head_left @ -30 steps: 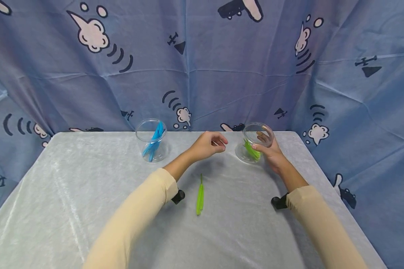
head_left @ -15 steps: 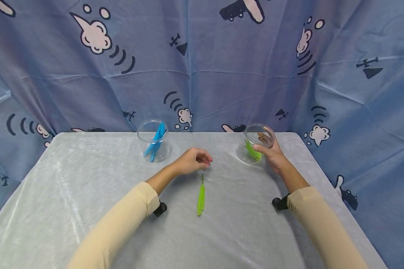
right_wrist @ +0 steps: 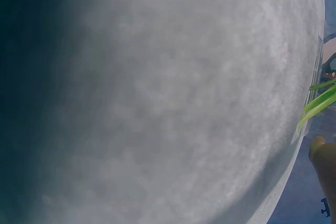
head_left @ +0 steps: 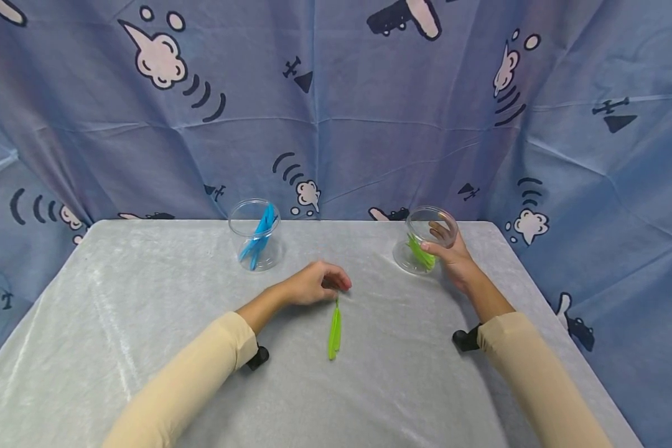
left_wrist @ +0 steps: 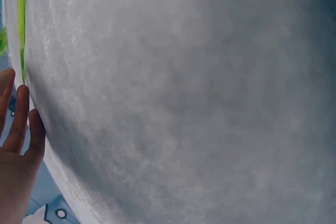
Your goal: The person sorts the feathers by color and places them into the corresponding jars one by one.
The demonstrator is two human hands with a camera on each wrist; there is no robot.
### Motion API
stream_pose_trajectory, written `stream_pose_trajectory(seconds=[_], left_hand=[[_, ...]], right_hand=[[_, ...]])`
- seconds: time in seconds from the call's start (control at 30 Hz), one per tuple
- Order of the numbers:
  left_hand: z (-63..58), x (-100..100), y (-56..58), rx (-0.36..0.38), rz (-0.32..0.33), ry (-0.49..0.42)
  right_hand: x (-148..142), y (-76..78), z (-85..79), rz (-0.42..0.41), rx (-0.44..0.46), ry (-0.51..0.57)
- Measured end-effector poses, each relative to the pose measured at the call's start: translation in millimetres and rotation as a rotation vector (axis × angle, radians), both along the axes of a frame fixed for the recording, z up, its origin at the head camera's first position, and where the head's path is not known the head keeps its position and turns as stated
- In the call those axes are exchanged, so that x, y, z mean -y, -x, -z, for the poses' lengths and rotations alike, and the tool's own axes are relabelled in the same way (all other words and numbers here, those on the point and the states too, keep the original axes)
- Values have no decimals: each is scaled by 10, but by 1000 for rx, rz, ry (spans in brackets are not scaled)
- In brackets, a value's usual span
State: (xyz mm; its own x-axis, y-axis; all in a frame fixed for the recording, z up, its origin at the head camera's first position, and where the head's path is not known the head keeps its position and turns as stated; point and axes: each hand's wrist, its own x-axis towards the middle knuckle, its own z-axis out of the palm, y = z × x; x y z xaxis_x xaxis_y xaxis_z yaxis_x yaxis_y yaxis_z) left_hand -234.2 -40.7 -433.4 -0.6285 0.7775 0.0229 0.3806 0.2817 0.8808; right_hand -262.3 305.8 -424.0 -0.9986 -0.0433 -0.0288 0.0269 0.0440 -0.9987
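A single bright green feather lies on the table, its thin quill pointing away from me. My left hand is over the quill's tip with fingers loosely bent; in the left wrist view the fingertips come right at the quill's end. At the right, my right hand grips a clear round jar from its right side, the thumb on the near side and the fingers behind. Several green feathers lean inside that jar. In the right wrist view only part of the thumb shows.
A second clear jar, holding blue feathers, stands at the back left. The table has a pale grey cloth, and a blue printed curtain hangs right behind its far edge.
My left hand has moved from beside the right jar, leftward and toward me, to the tip of the lone green feather. The right hand keeps its grip on the jar.
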Motion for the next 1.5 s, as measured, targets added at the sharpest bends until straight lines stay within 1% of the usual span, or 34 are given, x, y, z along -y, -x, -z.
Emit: stream_pose_trajectory(seconds=[0.1,0.33,0.4,0.67,0.8,1.03,1.1,1.2,1.3,1.4,1.5], left_hand=[[17,0,-17,-1,10,5],[96,-10,-24,-34,-2,21],[103,-16,-27,-41,-5,23],[76,-38,-55,-68,-23,57],[72,-44,-56,-82,-35,70],[50,-67,-55,-143,-44,98],[35,-68,-55,-141,-47,100],[11,-62,-48,-138,-60,83],[-17,-59,-26,-144,-81,44],[-59,-68,5,-144,-127,-6],[-113,-92,39,-127,-186,-60]], right_hand=[[-2,2,3,-1,0,-1],[-1,2,-14,-6,1,8],[0,6,-14,-6,1,2],[-1,18,4,11,15,-34],[1,23,7,8,13,-30],[9,14,-5,11,13,-17],[13,10,-10,9,18,-19],[10,11,-6,9,22,-22],[1,16,-3,7,19,-15],[-3,20,-4,6,17,-13],[2,19,-7,13,18,-15]])
